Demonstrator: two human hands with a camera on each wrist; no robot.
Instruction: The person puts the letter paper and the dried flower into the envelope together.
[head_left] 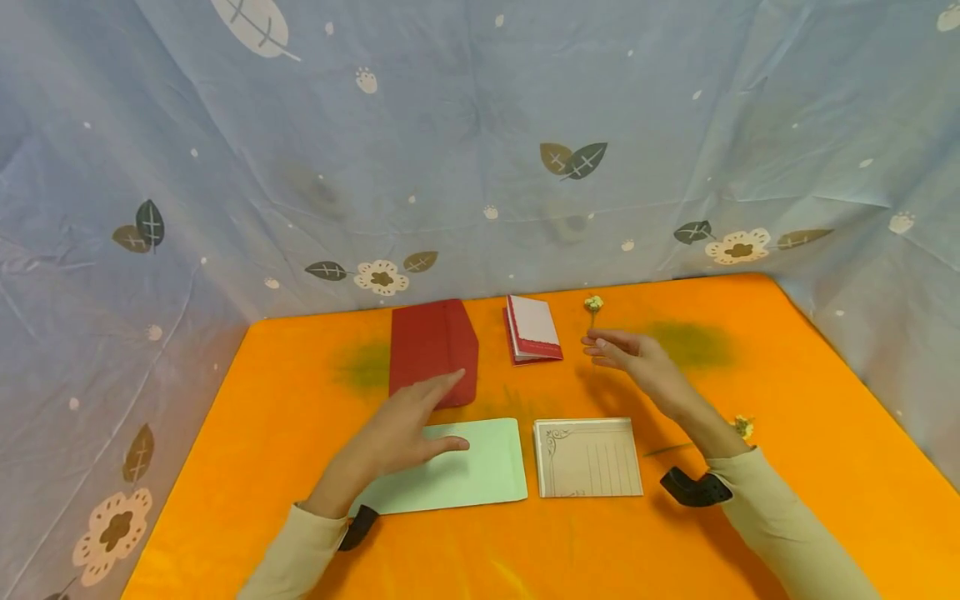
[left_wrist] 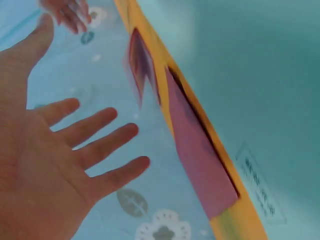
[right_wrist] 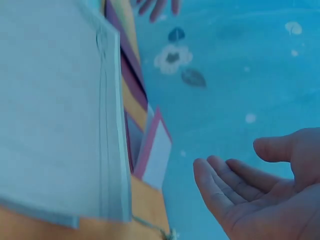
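My left hand (head_left: 397, 433) hovers over a pale green envelope (head_left: 480, 467), its thumb and fingers spread and nothing held; its fingertips overlap the lower part of a red envelope (head_left: 427, 342). In the left wrist view the same hand (left_wrist: 55, 150) shows an empty palm. My right hand (head_left: 637, 362) is raised near a small yellow flower (head_left: 593, 303) whose stem runs down behind the fingertips in the head view. The right wrist view shows that hand (right_wrist: 265, 195) with loosely bent fingers and an empty palm. Below it lies a cream lined card stack (head_left: 588, 458).
A folded red-and-white card (head_left: 534, 329) stands partly open between the red envelope and the flower. Another yellow flower (head_left: 742, 427) lies by the right forearm, its stem pointing left. An orange cloth (head_left: 825, 467) covers the table, with a patterned grey-blue curtain (head_left: 480, 108) behind and beside it.
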